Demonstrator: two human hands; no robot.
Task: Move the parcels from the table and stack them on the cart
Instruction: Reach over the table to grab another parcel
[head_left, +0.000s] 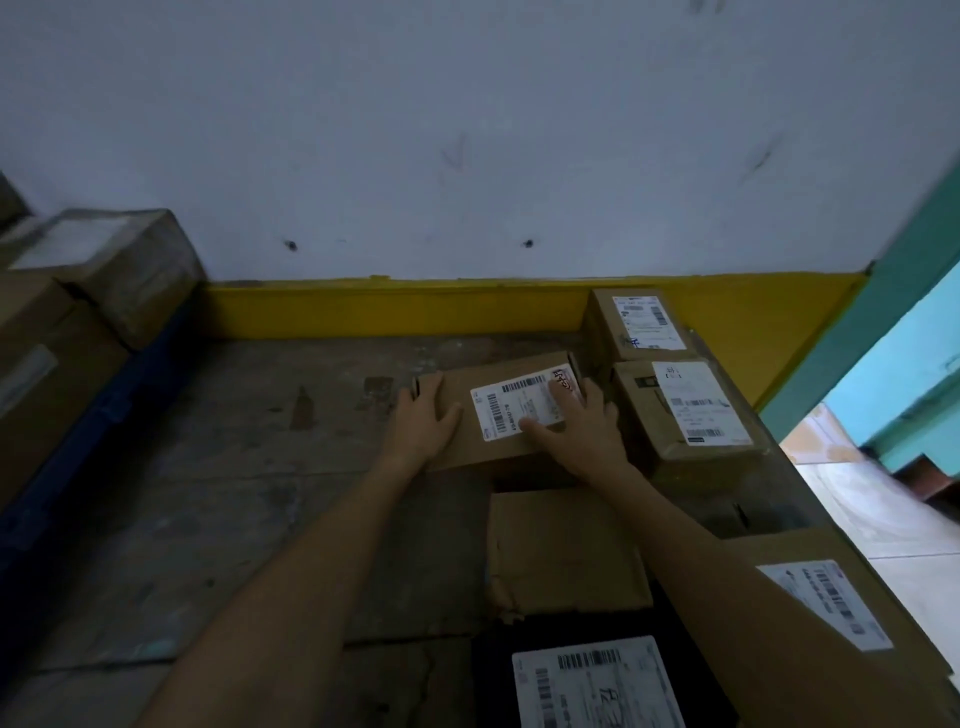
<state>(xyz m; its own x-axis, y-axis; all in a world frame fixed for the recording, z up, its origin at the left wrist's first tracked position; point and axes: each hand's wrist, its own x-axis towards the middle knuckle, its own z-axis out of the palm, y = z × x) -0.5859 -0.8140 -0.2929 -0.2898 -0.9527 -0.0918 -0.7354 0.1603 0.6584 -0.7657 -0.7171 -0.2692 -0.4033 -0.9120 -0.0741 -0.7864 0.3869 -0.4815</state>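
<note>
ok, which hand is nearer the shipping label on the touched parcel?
Right. Right hand rests on the shipping label; left hand rests on the parcel, left of the label.

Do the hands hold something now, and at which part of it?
Left hand and right hand lie flat on top of the labelled parcel, one near each end; no clear grip shows.

A flat brown parcel (511, 413) with a white barcode label lies tilted on the table (234, 467), under the left fingers (428, 395) and right fingers (566, 400). Just right of the fingers sit two labelled boxes (685, 410). Nearer than the fingers lie a plain box (566, 551) and a black parcel (592, 680).
</note>
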